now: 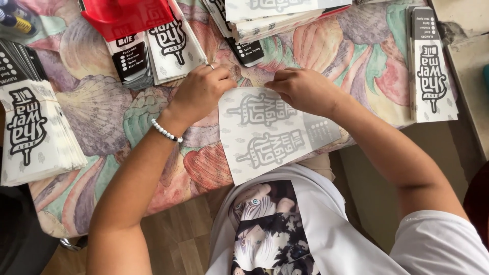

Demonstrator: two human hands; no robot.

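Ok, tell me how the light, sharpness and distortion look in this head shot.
Head view: soft, even light with no hard glare; faint shadows under the left hand and right hand on the white printed sheet. The middle is sharp, while the paper stacks near the left edge look slightly softer. Wide-angle stretch bends the forearms and tilts the table edge.

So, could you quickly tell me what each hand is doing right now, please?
Left hand: closed, fingers pressing the top left edge of the printed paper sheet.
Right hand: closed, fingers pinching the sheet's top edge.
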